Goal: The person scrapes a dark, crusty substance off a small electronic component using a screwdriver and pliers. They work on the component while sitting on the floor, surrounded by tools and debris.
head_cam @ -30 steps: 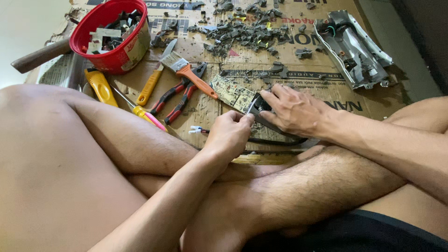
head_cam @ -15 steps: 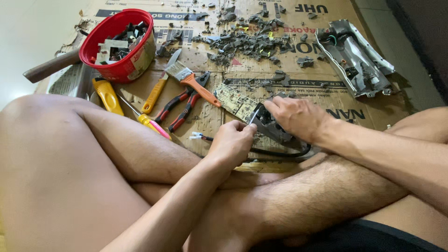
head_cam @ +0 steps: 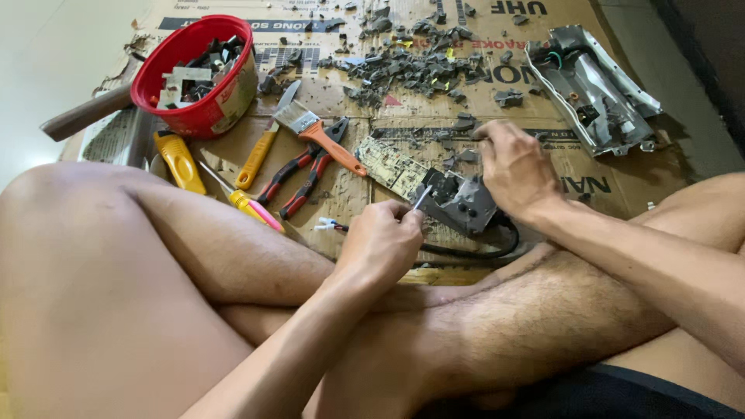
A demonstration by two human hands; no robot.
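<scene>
**Prying at a circuit board, seated on the floor**

Left hand (head_cam: 380, 242), centre frame, pinches a thin metal tool (head_cam: 421, 199), grip closed on it, tip at the dark block (head_cam: 458, 203) mounted on the circuit board (head_cam: 388, 164). Right hand (head_cam: 514, 167), right of centre, presses on the block's far side, fingers curled; can't tell if it grips anything. Board lies on cardboard (head_cam: 590, 174) mid-frame. Judgement: keep the right hand pinning it firmly, lever in small moves, tip away from fingers. Pliers (head_cam: 303, 174) and red bowl (head_cam: 198, 74) upper left.

Left hand (head_cam: 382, 242) pinched closed; right hand (head_cam: 514, 167) curled, palm down.
</scene>
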